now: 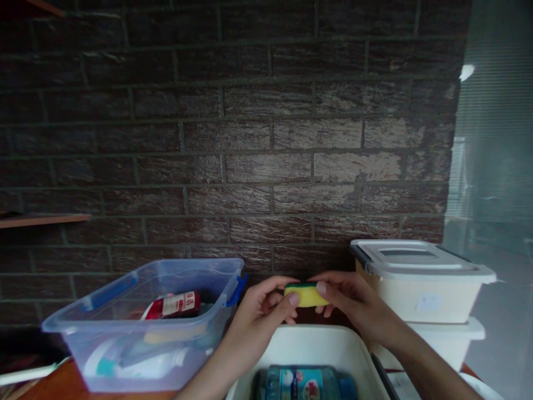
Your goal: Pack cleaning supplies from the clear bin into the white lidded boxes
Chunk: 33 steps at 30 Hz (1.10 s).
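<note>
A yellow sponge with a dark green top layer is held level between both hands. My left hand pinches its left end between thumb and fingers. At the right end, my right hand grips it the same way. Both hands are above the far rim of a white bin. Inside that bin lies a bottle of blue-green liquid with a printed label, cut off by the bottom of the view.
To the left stands a clear bluish tub with a red-labelled bottle and other bottles inside. Stacked white lidded boxes stand at the right. A dark brick wall rises behind, and a wooden shelf juts in at left.
</note>
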{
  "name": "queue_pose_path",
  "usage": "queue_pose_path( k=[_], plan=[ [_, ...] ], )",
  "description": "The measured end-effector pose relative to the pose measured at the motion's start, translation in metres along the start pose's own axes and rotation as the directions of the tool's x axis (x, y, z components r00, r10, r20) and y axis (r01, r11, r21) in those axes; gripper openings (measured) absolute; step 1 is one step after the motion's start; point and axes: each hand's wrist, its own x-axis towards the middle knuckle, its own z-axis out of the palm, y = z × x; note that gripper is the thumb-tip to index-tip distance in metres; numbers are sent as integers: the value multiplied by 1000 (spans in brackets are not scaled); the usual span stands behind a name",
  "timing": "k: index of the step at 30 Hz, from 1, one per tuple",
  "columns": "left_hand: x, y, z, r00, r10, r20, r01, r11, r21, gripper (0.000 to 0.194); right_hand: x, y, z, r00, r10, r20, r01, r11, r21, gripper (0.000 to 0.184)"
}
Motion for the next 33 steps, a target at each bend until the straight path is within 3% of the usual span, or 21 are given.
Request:
queue_pose_path(
  k=[6,13,16,19,22,24,29,33],
  plan=[
    [1,1,0,1000,-21,-5,22,998,58,33,-1,-3,4,998,58,20,-60,994,95,33],
    [2,-1,-3,993,-112,45,101,973,207,52,1,5,6,984,115,135,-147,953,263,39],
    [2,-3,-3,983,-172,67,160,974,163,58,0,3,5,987,115,111,-138,962,235,37],
    [3,-2,-5,970,-229,78,229,973,14,57,-1,-2,2,995,47,86,-58,989,138,25],
    [3,3,-8,974,-185,130,199,975,-101,42,-3,-6,-3,990,-118,79,113,992,60,27],
    [3,5,-11,979,-131,159,152,979,-134,37,-4,-6,-6,983,-168,74,163,984,65,35],
    [0,1,-11,990,-34,135,54,988,-146,46,-6,-2,-10,1000,-6,30,2,993,120,51],
    [-3,0,-7,995,12,98,-8,999,-43,43,-5,1,-9,995,-34,96,25,996,89,46]
  ],
)
